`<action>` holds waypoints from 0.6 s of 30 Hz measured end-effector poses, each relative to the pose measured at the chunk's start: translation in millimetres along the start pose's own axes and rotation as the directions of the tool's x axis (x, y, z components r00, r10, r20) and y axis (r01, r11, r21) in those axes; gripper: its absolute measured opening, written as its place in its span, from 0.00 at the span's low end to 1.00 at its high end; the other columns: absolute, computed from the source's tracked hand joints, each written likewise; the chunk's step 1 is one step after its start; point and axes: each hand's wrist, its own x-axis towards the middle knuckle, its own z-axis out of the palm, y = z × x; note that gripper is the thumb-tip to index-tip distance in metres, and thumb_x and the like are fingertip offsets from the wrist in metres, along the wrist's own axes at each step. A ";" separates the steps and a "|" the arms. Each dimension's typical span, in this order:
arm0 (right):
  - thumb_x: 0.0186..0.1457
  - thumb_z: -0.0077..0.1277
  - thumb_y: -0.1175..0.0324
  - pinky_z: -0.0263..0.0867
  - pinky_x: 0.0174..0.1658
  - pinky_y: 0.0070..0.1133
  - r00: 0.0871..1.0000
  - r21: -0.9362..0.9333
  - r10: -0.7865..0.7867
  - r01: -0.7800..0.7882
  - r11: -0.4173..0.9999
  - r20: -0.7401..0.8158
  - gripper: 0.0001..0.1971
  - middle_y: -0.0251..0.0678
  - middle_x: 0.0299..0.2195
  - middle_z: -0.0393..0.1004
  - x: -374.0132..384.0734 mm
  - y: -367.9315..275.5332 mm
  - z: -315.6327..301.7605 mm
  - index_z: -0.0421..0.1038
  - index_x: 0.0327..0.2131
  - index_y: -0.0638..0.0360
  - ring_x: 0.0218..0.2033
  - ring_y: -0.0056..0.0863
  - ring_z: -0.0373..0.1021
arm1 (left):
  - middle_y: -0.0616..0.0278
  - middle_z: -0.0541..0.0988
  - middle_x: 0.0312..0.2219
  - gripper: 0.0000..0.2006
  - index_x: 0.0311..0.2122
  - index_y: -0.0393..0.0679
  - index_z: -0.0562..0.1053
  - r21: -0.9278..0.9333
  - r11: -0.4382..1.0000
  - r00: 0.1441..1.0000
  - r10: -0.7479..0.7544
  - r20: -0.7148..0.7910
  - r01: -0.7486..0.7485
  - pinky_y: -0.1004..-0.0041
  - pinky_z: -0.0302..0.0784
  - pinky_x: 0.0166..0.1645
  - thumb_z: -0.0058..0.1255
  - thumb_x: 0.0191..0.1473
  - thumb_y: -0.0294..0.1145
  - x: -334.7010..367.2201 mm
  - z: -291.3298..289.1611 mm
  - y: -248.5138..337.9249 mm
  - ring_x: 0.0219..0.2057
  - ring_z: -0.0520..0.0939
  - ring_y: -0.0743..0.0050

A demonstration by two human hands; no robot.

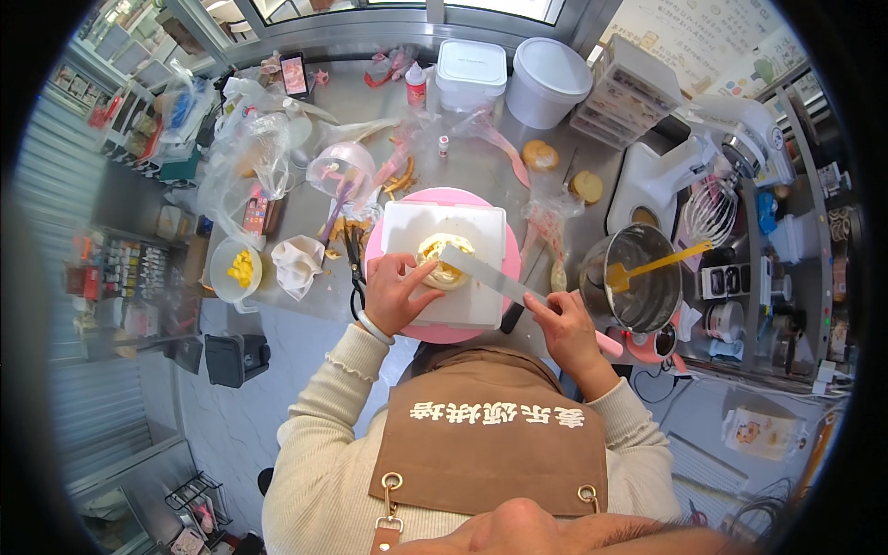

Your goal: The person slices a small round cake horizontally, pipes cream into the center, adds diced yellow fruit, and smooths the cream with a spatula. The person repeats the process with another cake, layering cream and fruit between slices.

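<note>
My right hand (564, 331) is closed round a pink-handled icing spatula (492, 277). Its long metal blade slants to the upper left, and the tip lies over a small round cake (449, 277) with pale cream and yellow pieces in its middle. With fingers apart, my left hand (401, 291) touches the cake's left side. Beneath the cake is a white rectangular lid or board (407, 218) on a pink round turntable (442, 195). Whether the blade touches the cream, I cannot tell.
Black scissors (355, 275) lie left of the turntable, near a bowl of yellow fruit pieces (241, 270) and crumpled paper (298, 265). At right stand a metal mixing bowl (606, 305) with a yellow spatula (661, 263) and a stand mixer (661, 176). White tubs (552, 83) line the back.
</note>
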 end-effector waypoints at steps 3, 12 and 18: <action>0.53 0.61 0.75 0.69 0.41 0.30 0.997 0.071 0.020 -0.025 0.997 0.070 0.24 0.37 0.37 0.71 -6.5 -3.7 -14.3 0.79 0.55 0.42 0.38 0.36 0.67 | 0.67 0.73 0.39 0.34 0.54 0.55 0.80 0.012 1.000 1.000 -0.005 0.002 0.005 0.65 0.64 0.44 0.76 0.36 0.44 3.4 -0.8 1.7 0.35 0.72 0.68; 0.54 0.61 0.75 0.68 0.40 0.31 0.999 0.027 0.003 -0.002 1.000 -0.045 0.24 0.38 0.37 0.71 13.9 -11.7 -9.9 0.78 0.55 0.42 0.37 0.36 0.67 | 0.66 0.73 0.39 0.37 0.54 0.53 0.78 0.020 1.000 1.000 -0.002 0.007 0.002 0.64 0.63 0.46 0.77 0.34 0.47 7.7 -5.0 0.6 0.37 0.72 0.67; 0.53 0.62 0.75 0.68 0.40 0.30 0.999 0.116 0.023 -0.019 0.993 -0.028 0.24 0.37 0.37 0.71 -12.4 -7.4 -23.9 0.79 0.54 0.43 0.37 0.36 0.67 | 0.53 0.71 0.49 0.42 0.60 0.41 0.72 -0.107 0.964 0.970 -0.242 0.019 0.243 0.60 0.66 0.57 0.77 0.40 0.46 -19.6 0.2 -8.6 0.49 0.72 0.55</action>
